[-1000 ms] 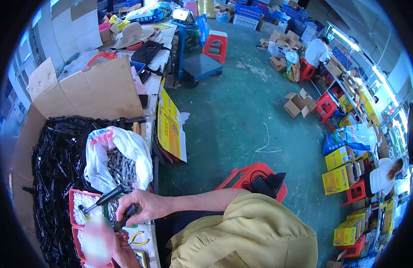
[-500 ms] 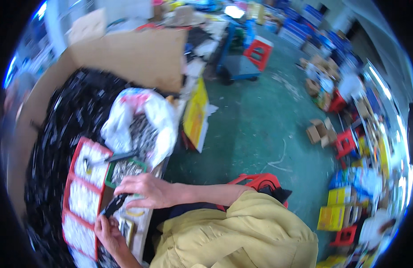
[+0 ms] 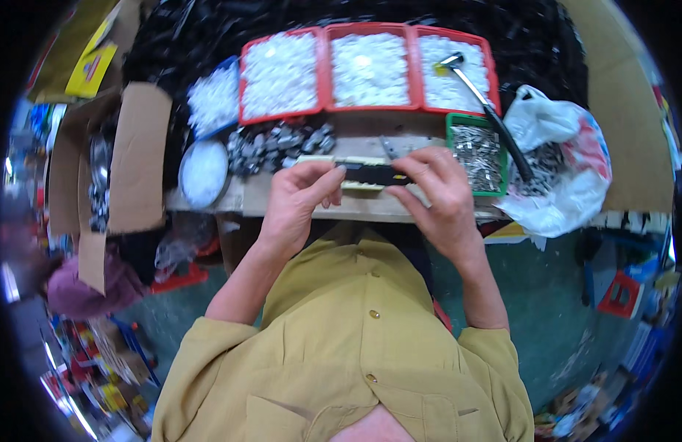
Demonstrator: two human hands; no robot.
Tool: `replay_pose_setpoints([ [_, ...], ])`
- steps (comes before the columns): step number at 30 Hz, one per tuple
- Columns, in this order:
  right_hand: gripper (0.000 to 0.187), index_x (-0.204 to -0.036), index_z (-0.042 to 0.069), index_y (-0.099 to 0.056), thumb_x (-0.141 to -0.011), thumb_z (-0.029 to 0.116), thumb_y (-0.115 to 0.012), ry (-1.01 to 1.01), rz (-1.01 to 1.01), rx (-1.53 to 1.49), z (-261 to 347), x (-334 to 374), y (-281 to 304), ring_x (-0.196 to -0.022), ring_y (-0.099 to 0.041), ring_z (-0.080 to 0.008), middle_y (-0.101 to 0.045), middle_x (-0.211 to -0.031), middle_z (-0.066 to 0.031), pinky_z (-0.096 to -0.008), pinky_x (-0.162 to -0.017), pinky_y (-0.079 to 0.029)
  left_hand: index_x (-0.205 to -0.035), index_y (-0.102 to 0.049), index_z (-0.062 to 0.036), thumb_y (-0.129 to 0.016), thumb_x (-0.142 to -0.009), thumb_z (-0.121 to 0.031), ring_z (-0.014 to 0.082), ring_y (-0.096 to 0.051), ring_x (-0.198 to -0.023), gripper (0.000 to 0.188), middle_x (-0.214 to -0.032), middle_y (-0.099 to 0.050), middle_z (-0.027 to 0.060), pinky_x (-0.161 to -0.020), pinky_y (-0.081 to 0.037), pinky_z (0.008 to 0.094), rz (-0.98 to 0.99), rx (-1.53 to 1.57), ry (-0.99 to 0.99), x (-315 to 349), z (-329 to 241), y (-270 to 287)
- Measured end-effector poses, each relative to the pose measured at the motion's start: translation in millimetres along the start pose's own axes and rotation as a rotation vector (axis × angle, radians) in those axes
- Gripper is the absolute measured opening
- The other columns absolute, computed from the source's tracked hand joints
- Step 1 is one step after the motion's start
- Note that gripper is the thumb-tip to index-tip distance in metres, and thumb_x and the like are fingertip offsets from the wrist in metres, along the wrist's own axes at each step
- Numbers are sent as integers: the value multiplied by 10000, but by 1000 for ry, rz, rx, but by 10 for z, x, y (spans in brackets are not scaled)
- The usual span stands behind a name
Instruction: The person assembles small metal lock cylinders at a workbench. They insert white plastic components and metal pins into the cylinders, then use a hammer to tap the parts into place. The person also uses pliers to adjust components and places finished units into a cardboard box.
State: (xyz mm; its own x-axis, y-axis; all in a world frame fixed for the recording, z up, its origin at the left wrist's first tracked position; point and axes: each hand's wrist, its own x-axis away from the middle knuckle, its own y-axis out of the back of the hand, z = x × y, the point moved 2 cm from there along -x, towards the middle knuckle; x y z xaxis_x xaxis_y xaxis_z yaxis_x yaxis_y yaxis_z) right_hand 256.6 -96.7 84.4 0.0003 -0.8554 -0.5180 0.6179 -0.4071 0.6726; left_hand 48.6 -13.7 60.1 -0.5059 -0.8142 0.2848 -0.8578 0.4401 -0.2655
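Note:
Both hands meet over a wooden bench [image 3: 370,208]. My left hand [image 3: 296,202] and my right hand [image 3: 433,193] together hold a long black bar-shaped part [image 3: 372,174] level between their fingertips, above a pale cream strip [image 3: 319,160] lying on the bench. Just behind the hands lies a heap of small grey metal parts [image 3: 278,144]. A green tray of metal pieces [image 3: 477,158] sits right beside my right hand.
Three red trays of white parts [image 3: 366,70] line the back, with a hammer [image 3: 484,103] lying across the right one. A round white tub [image 3: 203,171] and cardboard boxes [image 3: 134,166] stand left; a white plastic bag [image 3: 558,166] right. Black parts are piled behind.
The view has swung from looking sideways across the floor to looking straight down at the bench. Both hands have come together on the black part in front of the trays.

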Motion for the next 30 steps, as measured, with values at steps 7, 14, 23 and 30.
replay_pose_setpoints([
  [7,273,-1006,2,-673,-777,97,-788,-46,103,-43,-162,-141,-337,-895,-594,-320,-603,-952,-133,-428,-764,-474,-1241,-661,4,-721,-927,-115,41,-562,-752,341,-866,-643,-12,-678,-442,195,-279,-121,-236,146,32,544],
  [14,279,-999,10,-677,-779,136,-794,-98,196,-69,-53,-209,-688,-888,-591,-316,-600,-930,-122,-430,-753,-471,-1184,-698,-1,-733,-911,-83,43,-572,-803,287,-914,-658,-9,-720,-478,215,-315,-143,-248,147,60,776],
  [23,288,-1026,30,-672,-797,167,-781,-109,286,38,-19,-245,-812,-934,-588,-294,-597,-952,-100,-432,-765,-456,-1163,-704,6,-716,-919,-56,44,-576,-815,252,-926,-661,-16,-732,-466,194,-285,-140,-274,87,102,879],
  [30,284,-1044,45,-670,-808,169,-769,-129,332,99,1,-227,-810,-961,-574,-290,-581,-957,-91,-437,-796,-439,-1134,-720,-8,-750,-870,-41,66,-586,-857,267,-951,-653,9,-746,-466,232,-254,-592,-381,69,30,764],
])
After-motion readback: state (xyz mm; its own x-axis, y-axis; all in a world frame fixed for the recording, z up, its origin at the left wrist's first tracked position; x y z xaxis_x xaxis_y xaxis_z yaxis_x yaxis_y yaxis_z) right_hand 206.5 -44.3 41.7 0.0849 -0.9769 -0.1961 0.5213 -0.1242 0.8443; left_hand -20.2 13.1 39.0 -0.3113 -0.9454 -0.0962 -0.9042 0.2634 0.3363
